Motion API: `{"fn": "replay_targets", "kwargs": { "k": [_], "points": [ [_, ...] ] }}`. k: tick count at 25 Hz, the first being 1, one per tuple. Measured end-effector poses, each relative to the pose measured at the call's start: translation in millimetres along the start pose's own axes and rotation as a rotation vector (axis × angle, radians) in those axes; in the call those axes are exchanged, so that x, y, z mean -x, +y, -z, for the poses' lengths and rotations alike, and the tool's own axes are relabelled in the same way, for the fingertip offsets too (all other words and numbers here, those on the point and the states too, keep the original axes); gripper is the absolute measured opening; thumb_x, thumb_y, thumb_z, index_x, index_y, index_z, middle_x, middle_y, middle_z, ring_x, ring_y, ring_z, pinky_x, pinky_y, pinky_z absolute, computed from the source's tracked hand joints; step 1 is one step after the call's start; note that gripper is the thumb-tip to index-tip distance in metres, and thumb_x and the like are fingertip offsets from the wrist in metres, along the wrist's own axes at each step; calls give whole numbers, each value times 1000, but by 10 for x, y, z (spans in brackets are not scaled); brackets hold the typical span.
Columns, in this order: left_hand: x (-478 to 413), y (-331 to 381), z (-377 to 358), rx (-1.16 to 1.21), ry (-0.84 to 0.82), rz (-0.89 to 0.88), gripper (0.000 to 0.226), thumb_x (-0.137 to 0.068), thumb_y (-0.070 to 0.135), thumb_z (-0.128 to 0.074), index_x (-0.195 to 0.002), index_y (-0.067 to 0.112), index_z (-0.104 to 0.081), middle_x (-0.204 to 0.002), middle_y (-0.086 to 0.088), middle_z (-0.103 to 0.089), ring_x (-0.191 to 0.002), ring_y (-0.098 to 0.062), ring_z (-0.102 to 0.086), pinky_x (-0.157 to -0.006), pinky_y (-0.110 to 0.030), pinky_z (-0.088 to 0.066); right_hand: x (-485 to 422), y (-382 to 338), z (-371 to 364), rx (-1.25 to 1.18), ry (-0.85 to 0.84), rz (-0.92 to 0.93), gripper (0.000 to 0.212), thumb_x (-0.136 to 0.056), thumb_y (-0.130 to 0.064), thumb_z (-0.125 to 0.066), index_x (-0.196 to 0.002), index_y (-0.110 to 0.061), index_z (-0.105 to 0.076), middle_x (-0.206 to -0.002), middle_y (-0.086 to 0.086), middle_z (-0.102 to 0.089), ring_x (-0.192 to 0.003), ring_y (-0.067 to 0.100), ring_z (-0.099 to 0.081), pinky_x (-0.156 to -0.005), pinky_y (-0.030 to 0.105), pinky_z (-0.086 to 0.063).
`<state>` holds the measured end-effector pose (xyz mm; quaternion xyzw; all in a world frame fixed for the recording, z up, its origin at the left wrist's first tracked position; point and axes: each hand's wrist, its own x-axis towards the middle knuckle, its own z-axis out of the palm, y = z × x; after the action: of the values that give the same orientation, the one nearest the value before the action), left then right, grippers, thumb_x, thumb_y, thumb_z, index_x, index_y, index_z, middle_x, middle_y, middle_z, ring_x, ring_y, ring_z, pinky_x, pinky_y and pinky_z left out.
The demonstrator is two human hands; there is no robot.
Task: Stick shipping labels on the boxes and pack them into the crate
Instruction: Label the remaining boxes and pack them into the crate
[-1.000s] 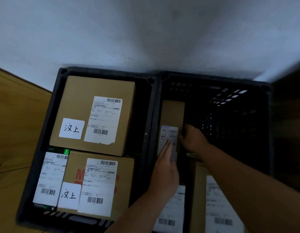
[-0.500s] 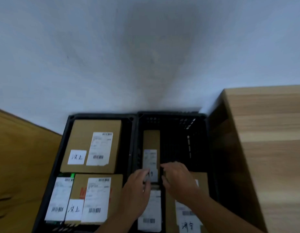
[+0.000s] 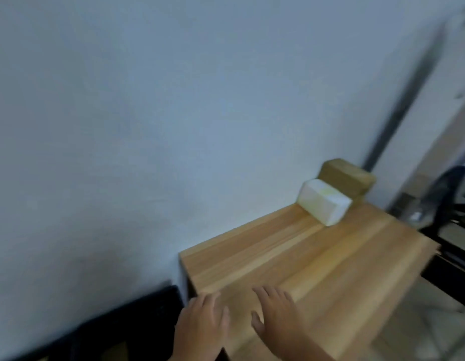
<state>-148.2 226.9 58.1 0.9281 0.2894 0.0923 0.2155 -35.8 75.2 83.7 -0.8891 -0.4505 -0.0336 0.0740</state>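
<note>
A: While blur smears the whole view, the wooden table (image 3: 330,256) still shows plainly. Where are the person's hands against it?

B: Both are over the table's near left corner. The left hand (image 3: 200,324) covers the table's left edge, and the right hand (image 3: 278,316) is just beside it, further onto the top. Each is palm down with fingers spread and loose, grasping nothing. Whether they touch the wood cannot be told.

A: And the crate?

B: Only a corner of the black crate (image 3: 137,316) shows, below the table's left side and against the wall (image 3: 148,126). Its inside is dark. A dull tan patch lies in it, too blurred to name.

A: Are there boxes on the table?

B: Two, at the table's far end by the wall. A white box (image 3: 323,205) lies on the top, and a brown box (image 3: 346,179) stands right behind it, taller, touching or nearly so. Blur hides whether either carries a label.

A: What lies beyond the table?

B: Past the table's far right corner a dark strip (image 3: 408,87) runs up the wall.
</note>
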Motion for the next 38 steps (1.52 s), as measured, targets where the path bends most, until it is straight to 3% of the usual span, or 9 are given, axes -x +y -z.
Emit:
{"fn": "replay_targets", "kwargs": {
  "k": [3, 6, 10, 15, 20, 27, 33, 38],
  "points": [
    [-218, 960, -100, 80, 23, -114, 51, -96, 63, -37, -140, 40, -46, -137, 23, -49, -128, -5, -48, -104, -26, -40, 240, 830, 472, 8, 112, -173, 53, -62, -43, -82, -110, -23, -72, -97, -8, -67, -89, 15, -69, -73, 30, -57],
    [-397, 1908, -383, 117, 31, -222, 51, -96, 62, -36, -140, 39, -47, -134, 24, -50, -126, -3, -47, -102, -25, -42, 473, 1702, 663, -39, 143, -315, 52, -92, -45, -52, -141, -26, -46, -131, -9, -53, -123, 16, -52, -102, 31, -42],
    [-631, 3125, -865, 131, 7, -254, 51, -97, 60, -38, -142, 37, -47, -138, 22, -51, -126, -4, -49, -100, -26, -42, 788, 2930, 875, -74, 246, -386, 52, -96, -47, -45, -145, -30, -39, -134, -14, -50, -125, 9, -47, -105, 25, -38],
    [-1054, 4055, -1263, 91, -6, -205, 52, -97, 58, -40, -142, 32, -48, -138, 17, -53, -124, -7, -50, -102, -29, -42, 856, 4212, 1115, -115, 211, -459, 54, -96, -50, -49, -146, -30, -40, -133, -13, -53, -123, 8, -49, -100, 25, -43],
    [-1957, 4386, -1606, 17, 83, -163, 50, -97, 57, -38, -137, 31, -53, -132, 14, -58, -119, -10, -54, -100, -29, -42, 130, 5042, 1012, -174, 172, -434, 54, -95, -51, -51, -145, -31, -41, -138, -14, -51, -125, 10, -50, -98, 25, -42],
    [-3277, 4641, -2162, 67, 59, 27, 53, -97, 60, -39, -138, 30, -53, -127, 11, -59, -115, -12, -57, -96, -31, -44, -1091, 5881, 726, -234, 53, -396, 53, -96, -52, -52, -142, -28, -46, -136, -12, -53, -126, 9, -50, -101, 25, -43],
    [-4113, 4744, -2492, 137, 49, 242, 59, -94, 65, -37, -142, 33, -48, -136, 12, -52, -120, -13, -53, -96, -33, -45, -2345, 6317, 341, -490, -23, -416, 49, -96, -48, -54, -139, -25, -50, -137, -6, -53, -122, 14, -53, -103, 34, -44],
    [-4736, 4753, -2800, 166, 16, 439, 60, -96, 66, -35, -147, 35, -43, -147, 7, -50, -131, -18, -51, -103, -40, -45, -3094, 6580, -191, -377, -79, -199, 54, -102, -48, -43, -150, -25, -40, -161, -4, -30, -146, 14, -28, -118, 32, -27]
  ]
}}
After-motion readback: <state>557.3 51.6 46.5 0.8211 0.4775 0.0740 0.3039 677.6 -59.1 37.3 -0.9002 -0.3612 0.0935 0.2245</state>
